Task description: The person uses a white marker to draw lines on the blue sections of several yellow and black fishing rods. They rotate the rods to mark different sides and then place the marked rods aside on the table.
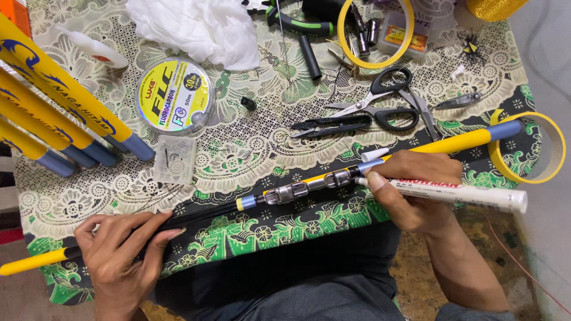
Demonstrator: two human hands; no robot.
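bench (538,98) covered by a green-and-black floral cloth (267,238) with a cream lace overlay (250,148) on top; lace stops short of the near edge; pale grey wall (544,53) along the right side; mottled brown floor (416,261) below the bench edge; light even, shadows soft.

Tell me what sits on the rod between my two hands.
In the head view, between the left hand and right hand, the rod carries a blue ring and a metal reel seat.
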